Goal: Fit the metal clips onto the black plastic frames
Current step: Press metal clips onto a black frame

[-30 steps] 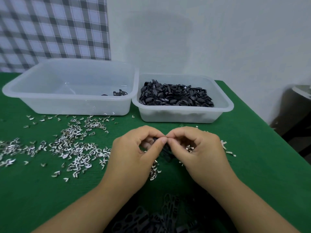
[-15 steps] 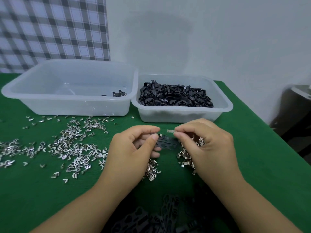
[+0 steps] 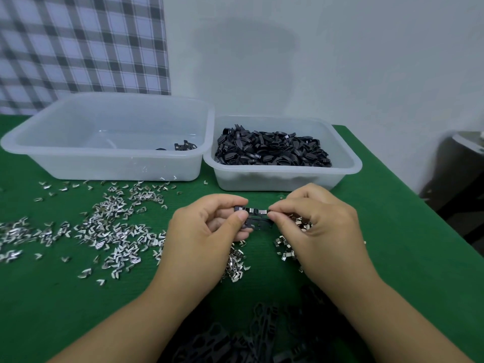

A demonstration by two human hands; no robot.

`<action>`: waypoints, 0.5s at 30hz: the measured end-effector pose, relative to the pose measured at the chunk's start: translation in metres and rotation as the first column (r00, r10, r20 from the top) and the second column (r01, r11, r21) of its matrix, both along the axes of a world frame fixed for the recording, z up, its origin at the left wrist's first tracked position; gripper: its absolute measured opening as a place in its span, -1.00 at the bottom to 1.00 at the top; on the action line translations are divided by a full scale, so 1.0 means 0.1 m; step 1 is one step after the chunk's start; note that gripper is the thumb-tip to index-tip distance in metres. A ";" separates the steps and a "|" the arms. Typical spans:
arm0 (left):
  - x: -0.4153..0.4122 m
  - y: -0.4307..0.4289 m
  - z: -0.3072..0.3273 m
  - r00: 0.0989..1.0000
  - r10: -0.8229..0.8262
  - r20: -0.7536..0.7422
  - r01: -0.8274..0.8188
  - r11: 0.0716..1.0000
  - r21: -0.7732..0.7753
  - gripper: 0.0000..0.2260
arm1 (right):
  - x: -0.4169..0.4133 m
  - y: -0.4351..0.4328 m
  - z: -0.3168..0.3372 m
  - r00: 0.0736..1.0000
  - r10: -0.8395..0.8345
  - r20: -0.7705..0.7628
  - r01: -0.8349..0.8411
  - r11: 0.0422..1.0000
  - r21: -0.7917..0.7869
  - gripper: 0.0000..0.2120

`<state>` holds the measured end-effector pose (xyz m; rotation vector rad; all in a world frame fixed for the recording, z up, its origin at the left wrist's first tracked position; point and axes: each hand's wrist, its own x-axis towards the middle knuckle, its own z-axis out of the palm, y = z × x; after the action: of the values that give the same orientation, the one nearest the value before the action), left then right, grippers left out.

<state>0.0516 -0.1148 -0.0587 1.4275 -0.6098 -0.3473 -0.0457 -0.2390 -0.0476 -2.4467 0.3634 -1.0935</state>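
The table is covered in plain deep green. Scattered over it left of the hands, the loose metal clips shine silver. Behind them the large tub is translucent milky white, as is the smaller tub to its right, which is heaped with glossy black plastic pieces. Behind the large tub hangs a cloth checked in grey, white and dark grey. The wall to its right is plain off-white.
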 end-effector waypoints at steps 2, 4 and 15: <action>0.00 0.00 0.00 1.000 0.005 0.012 -0.005 1.000 0.000 -0.78 | 0.00 0.00 0.00 1.000 -0.006 -0.001 0.006 1.000 -0.002 -0.93; -0.01 0.00 0.00 1.000 0.014 0.027 -0.014 1.000 -0.001 -0.78 | 0.00 0.01 0.00 1.000 -0.007 -0.004 0.007 1.000 -0.002 -0.93; 0.00 0.00 -0.01 0.999 0.013 0.039 -0.013 1.000 -0.005 -0.76 | 0.01 0.00 -0.02 1.000 0.022 -0.010 -0.021 0.998 0.052 -0.90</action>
<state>0.0515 -0.1151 -0.0592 1.4357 -0.6325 -0.3083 -0.0446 -0.2395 -0.0495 -2.4067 0.3636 -1.0496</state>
